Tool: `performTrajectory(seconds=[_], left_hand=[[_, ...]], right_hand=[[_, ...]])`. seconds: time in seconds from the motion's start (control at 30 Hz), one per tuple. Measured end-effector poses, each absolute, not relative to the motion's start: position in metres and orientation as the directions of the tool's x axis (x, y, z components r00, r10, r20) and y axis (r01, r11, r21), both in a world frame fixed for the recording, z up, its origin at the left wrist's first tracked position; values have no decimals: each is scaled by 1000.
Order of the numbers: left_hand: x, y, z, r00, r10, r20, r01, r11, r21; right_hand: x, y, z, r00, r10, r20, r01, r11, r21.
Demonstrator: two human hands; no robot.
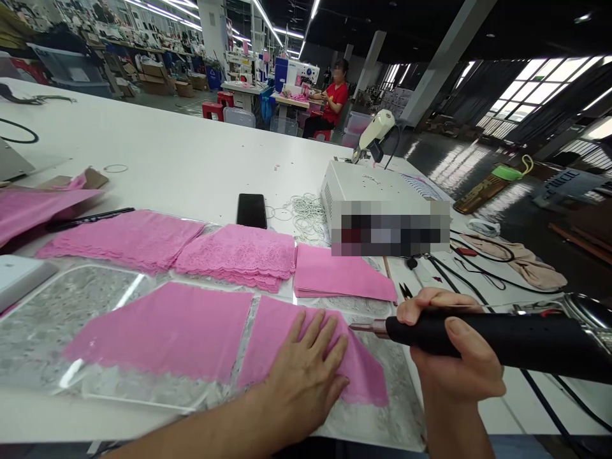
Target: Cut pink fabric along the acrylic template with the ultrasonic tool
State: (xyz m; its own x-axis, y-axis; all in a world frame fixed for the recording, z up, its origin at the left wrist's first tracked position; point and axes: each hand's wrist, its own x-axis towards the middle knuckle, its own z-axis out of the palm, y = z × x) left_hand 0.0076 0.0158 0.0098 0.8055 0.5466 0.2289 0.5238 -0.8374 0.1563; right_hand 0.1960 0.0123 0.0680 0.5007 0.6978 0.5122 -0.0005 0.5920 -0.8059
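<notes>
My left hand [306,370] lies flat with its fingers apart on a pink fabric panel [268,338], pressing it to a clear-covered grey marbled sheet [143,392]. In my right hand [454,357] is a thick black handheld power tool [430,335], my fingers wrapped round its body. Its metal tip [366,327] points left and meets the panel's right edge, close to my left fingertips; exact contact is hard to tell. A second pink panel [176,328] lies to the left. Behind are stacks of pink lace pieces [239,252] and plain pink pieces [339,273].
A grey machine box [382,182] stands behind the tool, with black cables [449,277] on its right. A phone [252,210] and tangled white elastic loops [308,213] lie beyond the stacks. A white device [21,280] sits at left. A person in red [335,99] sits at a distant sewing machine.
</notes>
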Motion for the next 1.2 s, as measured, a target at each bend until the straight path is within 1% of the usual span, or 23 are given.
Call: performTrajectory(seconds=[0.17,0.43,0.6,0.7,0.83,1.0,1.2], left_hand=[[8,15,7,791,559,249,529,-829,179],[7,16,8,797,550,249,527,-835,157],[7,16,2,784,544,299,530,-837,137],[7,17,0,774,550,312,536,-833,138],[7,18,1,775,545,320,531,-836,138],[7,18,4,782,541,309,530,-839,127],[7,17,6,782,544,305,537,-836,116]], right_hand=[[198,8,68,509,705,493,11,568,-823],[196,9,68,487,707,512,13,580,-814],[194,12,68,464,717,519,14,580,-814],[194,11,69,480,709,517,12,585,-811],[201,-1,71,512,691,510,13,588,-809],[211,-20,71,486,722,493,16,556,-831],[210,-21,70,486,721,494,-2,566,-825]])
